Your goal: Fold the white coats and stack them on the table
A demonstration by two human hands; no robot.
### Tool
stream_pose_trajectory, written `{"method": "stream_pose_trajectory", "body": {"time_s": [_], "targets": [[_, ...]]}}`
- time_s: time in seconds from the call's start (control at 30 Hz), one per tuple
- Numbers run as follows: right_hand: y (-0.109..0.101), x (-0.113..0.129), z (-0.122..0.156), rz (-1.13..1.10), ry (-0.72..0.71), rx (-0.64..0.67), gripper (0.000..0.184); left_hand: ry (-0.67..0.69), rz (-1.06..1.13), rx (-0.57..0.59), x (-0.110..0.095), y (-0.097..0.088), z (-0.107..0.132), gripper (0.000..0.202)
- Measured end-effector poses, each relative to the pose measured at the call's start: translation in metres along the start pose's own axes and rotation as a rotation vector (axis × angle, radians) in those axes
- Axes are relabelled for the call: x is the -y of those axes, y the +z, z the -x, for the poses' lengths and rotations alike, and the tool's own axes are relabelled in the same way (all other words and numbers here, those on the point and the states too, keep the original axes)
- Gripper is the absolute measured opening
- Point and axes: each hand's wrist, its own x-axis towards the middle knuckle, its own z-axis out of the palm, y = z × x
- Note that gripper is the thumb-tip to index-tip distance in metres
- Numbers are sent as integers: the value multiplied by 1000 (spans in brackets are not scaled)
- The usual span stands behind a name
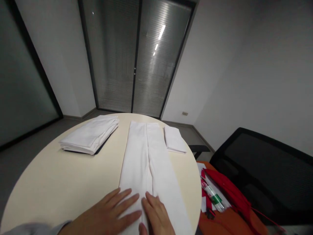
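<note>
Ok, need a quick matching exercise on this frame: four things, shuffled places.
Things
1. stack of folded cloths
2. long white cloth
3. small folded cloth
4. clear bottle

Places
A. right side of the table, near the rim
B. off the table, above the orange seat
C. left side of the table, on a dark flat thing
D. under the left hand and right hand

Pairs: 1-C, 2-D, 3-A, 4-B

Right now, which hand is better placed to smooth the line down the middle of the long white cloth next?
Probably the right hand: it rests close by the middle line of the long white cloth. The left hand reaches in from the left, farther from that line.
</note>
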Motion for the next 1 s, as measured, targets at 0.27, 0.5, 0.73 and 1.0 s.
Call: {"method": "stream_pose_trajectory", "body": {"time_s": [0.27,0.5,0.73,1.0], "targets": [[-43,28,-19,-1,-92,361,67,-129,82,98,-7,15,35,76],[-85,-6,-6,135,62,281,56,-227,48,-130,26,-7,24,56],[-55,-11,1,199,131,329,59,-242,-80,-55,64,-15,-65,60],[-22,-9,17,253,-3,160,97,-253,-125,-39,99,16,-95,71]]}}
